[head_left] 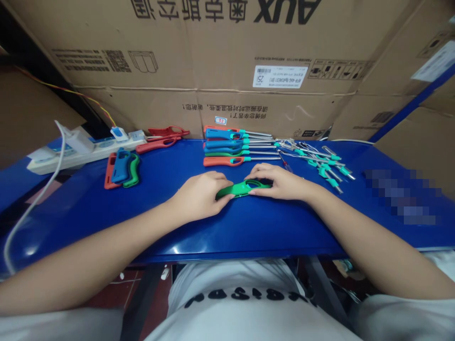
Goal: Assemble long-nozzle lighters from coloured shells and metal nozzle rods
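Note:
Both hands rest on the blue table [249, 227] and press on a green plastic lighter handle [239, 189] that lies flat between them. My left hand [201, 194] is closed over the handle's left end. My right hand [275, 181] covers its right end with curled fingers. Just behind the hands lies a row of assembled long-nosed lighters [231, 148] in blue, green and orange with metal tubes pointing right.
Loose metal tubes with teal tips [322, 163] lie at the right rear. Empty handle shells in orange, blue and green [122, 170] sit at the left, red shells [163, 137] behind them. A white power strip [81, 149] with cables lies far left. Cardboard boxes [227, 61] wall the back.

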`<action>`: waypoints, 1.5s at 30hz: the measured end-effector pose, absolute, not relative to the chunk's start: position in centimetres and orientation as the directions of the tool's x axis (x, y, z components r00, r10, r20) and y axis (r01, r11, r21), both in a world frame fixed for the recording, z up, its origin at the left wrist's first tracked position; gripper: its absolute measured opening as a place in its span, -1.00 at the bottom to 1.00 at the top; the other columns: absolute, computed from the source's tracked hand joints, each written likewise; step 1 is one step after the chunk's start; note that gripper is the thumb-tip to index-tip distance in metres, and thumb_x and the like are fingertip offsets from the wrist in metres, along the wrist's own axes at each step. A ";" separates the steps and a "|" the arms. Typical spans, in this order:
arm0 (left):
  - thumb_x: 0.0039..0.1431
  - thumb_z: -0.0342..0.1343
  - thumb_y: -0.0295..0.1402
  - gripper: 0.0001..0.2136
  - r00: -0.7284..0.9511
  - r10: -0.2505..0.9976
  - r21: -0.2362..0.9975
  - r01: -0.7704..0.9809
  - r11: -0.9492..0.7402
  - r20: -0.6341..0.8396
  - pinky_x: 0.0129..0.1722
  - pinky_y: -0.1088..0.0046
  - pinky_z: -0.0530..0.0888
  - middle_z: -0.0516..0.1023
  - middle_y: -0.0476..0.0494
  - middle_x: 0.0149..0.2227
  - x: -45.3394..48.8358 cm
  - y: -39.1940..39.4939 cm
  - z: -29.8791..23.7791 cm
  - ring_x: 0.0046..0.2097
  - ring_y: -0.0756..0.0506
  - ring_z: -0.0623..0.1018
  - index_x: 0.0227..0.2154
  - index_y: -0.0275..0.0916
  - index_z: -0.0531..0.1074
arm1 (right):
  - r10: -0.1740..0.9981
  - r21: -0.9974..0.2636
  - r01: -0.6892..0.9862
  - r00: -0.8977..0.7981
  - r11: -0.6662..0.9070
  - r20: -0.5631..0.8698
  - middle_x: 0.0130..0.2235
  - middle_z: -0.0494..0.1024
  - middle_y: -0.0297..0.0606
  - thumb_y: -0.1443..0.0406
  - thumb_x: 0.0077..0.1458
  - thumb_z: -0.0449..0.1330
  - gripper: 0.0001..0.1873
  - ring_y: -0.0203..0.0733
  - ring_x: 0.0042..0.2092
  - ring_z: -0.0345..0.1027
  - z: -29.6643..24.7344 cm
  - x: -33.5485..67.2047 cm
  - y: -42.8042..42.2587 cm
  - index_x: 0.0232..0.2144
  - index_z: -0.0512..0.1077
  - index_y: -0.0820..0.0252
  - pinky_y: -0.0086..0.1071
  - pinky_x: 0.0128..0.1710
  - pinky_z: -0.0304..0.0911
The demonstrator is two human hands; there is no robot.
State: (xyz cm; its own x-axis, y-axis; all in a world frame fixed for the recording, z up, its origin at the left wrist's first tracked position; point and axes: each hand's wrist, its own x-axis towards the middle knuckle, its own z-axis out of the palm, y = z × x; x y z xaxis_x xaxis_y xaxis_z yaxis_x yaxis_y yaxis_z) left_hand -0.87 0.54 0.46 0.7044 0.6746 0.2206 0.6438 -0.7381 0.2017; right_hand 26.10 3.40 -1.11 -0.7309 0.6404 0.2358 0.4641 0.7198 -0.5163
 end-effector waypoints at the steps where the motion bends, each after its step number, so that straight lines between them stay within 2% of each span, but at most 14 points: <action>1: 0.32 0.07 -0.27 -0.77 0.704 0.675 0.197 0.646 -0.737 0.219 -0.14 0.33 0.53 0.62 -0.16 -0.14 -0.9 0.5 0.5 -0.10 -0.17 0.61 -0.11 -0.20 0.58 | 0.639 -0.507 0.468 -0.732 0.724 0.236 -0.07 0.52 -0.11 0.12 0.21 0.26 -0.63 -0.07 -0.03 0.42 -1.1 26.1 3.4 0.00 0.53 0.17 -0.16 0.02 0.36; 7: 0.30 0.12 -0.26 -0.79 0.703 0.685 0.189 0.659 -0.728 0.191 -0.22 0.38 0.52 0.61 -0.13 -0.16 -0.8 0.5 0.5 -0.13 -0.16 0.61 -0.13 -0.18 0.59 | 0.639 -0.477 0.489 -0.736 0.731 0.223 -0.06 0.53 -0.12 0.12 0.17 0.29 -0.62 -0.05 -0.02 0.43 -0.7 26.0 3.3 0.00 0.55 0.13 -0.15 0.03 0.35; 16: 0.31 0.13 -0.25 -0.78 0.698 0.688 0.214 0.654 -0.726 0.200 -0.18 0.36 0.52 0.60 -0.13 -0.15 -0.8 0.6 0.2 -0.10 -0.16 0.60 -0.10 -0.19 0.59 | 0.616 -0.452 0.476 -0.752 0.754 0.234 -0.07 0.52 -0.10 0.15 0.21 0.25 -0.65 -0.05 -0.03 0.42 -0.8 26.1 3.3 -0.01 0.53 0.17 -0.14 0.02 0.34; 23: 0.26 0.20 -0.23 -0.79 0.677 0.708 0.237 0.668 -0.705 0.200 -0.25 0.41 0.50 0.61 -0.10 -0.16 -0.9 0.7 0.3 -0.14 -0.14 0.61 -0.11 -0.16 0.60 | 0.629 -0.465 0.479 -0.737 0.745 0.248 -0.08 0.53 -0.11 0.14 0.18 0.30 -0.64 -0.07 -0.06 0.45 -1.0 26.1 3.3 -0.03 0.55 0.16 -0.17 0.00 0.36; 27: 0.27 0.20 -0.21 -0.77 0.699 0.690 0.163 0.671 -0.724 0.188 -0.26 0.41 0.50 0.60 -0.12 -0.17 -0.8 0.6 0.2 -0.14 -0.14 0.60 -0.11 -0.18 0.60 | 0.644 -0.477 0.491 -0.728 0.729 0.235 -0.07 0.53 -0.12 0.10 0.16 0.31 -0.60 -0.08 -0.05 0.45 -1.1 25.9 3.3 -0.01 0.56 0.16 -0.22 -0.01 0.36; 29: 0.29 0.18 -0.23 -0.77 0.714 0.678 0.076 0.676 -0.733 0.174 -0.25 0.39 0.51 0.60 -0.15 -0.16 -0.6 0.3 0.2 -0.13 -0.17 0.60 -0.10 -0.21 0.60 | 0.645 -0.408 0.532 -0.732 0.742 0.219 -0.05 0.53 -0.10 0.10 0.17 0.30 -0.58 -0.05 -0.03 0.45 -1.0 25.7 3.1 0.02 0.56 0.18 -0.21 0.01 0.34; 32: 0.28 0.16 -0.30 -0.77 0.720 0.675 -0.046 0.688 -0.724 0.160 -0.26 0.37 0.51 0.60 -0.20 -0.19 -0.3 -0.1 0.0 -0.14 -0.20 0.60 -0.09 -0.27 0.58 | 0.648 -0.194 0.619 -0.740 0.761 0.179 -0.03 0.54 -0.04 0.13 0.18 0.27 -0.56 0.04 -0.04 0.45 -0.4 25.4 2.5 0.05 0.55 0.20 -0.13 -0.03 0.31; 35: 0.34 0.10 -0.26 -0.73 0.714 0.671 -0.039 0.690 -0.723 0.199 -0.25 0.36 0.52 0.61 -0.21 -0.16 -0.4 0.3 -0.2 -0.13 -0.21 0.61 -0.02 -0.27 0.55 | 0.632 -0.055 0.631 -0.761 0.774 0.149 -0.08 0.57 -0.01 0.16 0.24 0.19 -0.59 0.05 -0.12 0.47 0.0 25.3 2.3 0.05 0.54 0.25 -0.14 -0.11 0.29; 37: 0.40 0.02 -0.19 -0.68 0.713 0.659 0.001 0.679 -0.734 0.238 -0.22 0.34 0.53 0.62 -0.21 -0.15 -0.7 1.0 -0.4 -0.12 -0.21 0.61 0.01 -0.27 0.52 | 0.616 -0.077 0.612 -0.771 0.787 0.164 -0.15 0.60 -0.05 0.15 0.32 0.12 -0.63 -0.01 -0.17 0.47 0.1 25.4 2.3 -0.02 0.56 0.26 -0.19 -0.15 0.28; 41: 0.43 -0.04 -0.19 -0.68 0.750 0.592 0.042 0.609 -0.792 0.294 -0.15 0.29 0.53 0.61 -0.22 -0.19 -1.2 2.0 -0.7 -0.14 -0.20 0.60 -0.10 -0.30 0.52 | 0.621 -0.182 0.594 -0.746 0.784 0.240 -0.29 0.59 -0.13 0.13 0.34 0.11 -0.66 -0.11 -0.25 0.46 -0.1 25.5 2.4 -0.20 0.58 0.25 -0.31 -0.22 0.27; 45: 0.43 -0.06 -0.20 -0.68 0.759 0.552 0.015 0.584 -0.812 0.346 -0.17 0.28 0.53 0.61 -0.24 -0.22 -1.3 2.2 -1.0 -0.16 -0.21 0.60 -0.15 -0.31 0.52 | 0.632 -0.178 0.606 -0.732 0.775 0.257 -0.29 0.61 -0.15 0.14 0.32 0.14 -0.69 -0.12 -0.26 0.46 -0.1 25.4 2.3 -0.24 0.58 0.24 -0.31 -0.21 0.26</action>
